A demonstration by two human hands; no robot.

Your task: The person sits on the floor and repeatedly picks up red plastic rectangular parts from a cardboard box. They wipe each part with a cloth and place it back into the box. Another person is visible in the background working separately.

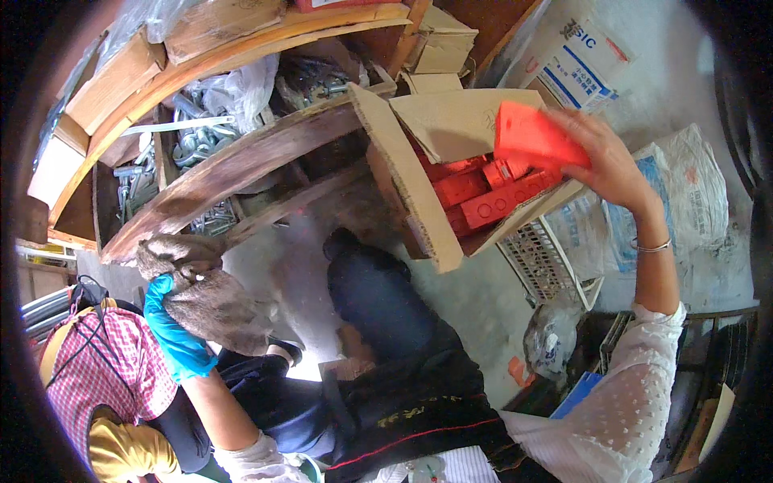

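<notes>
My bare right hand (604,154) grips a red plastic box (534,136) above an open cardboard carton (416,187). Inside the carton lie several more red boxes (492,196), some with round knockouts on their sides. My left hand (178,332), in a blue glove, holds a crumpled grey-brown cloth (211,302) beside the lower end of a worn wooden shelf edge (241,163). The fingertips of my left hand are partly hidden by the cloth.
Wooden bins hold metal clamps (196,142) and bolts. A white plastic basket (546,262) stands below the carton, near wrapped packs (694,187). A person in a checked garment (102,362) is at the lower left. A plastic bag (549,341) lies on the floor.
</notes>
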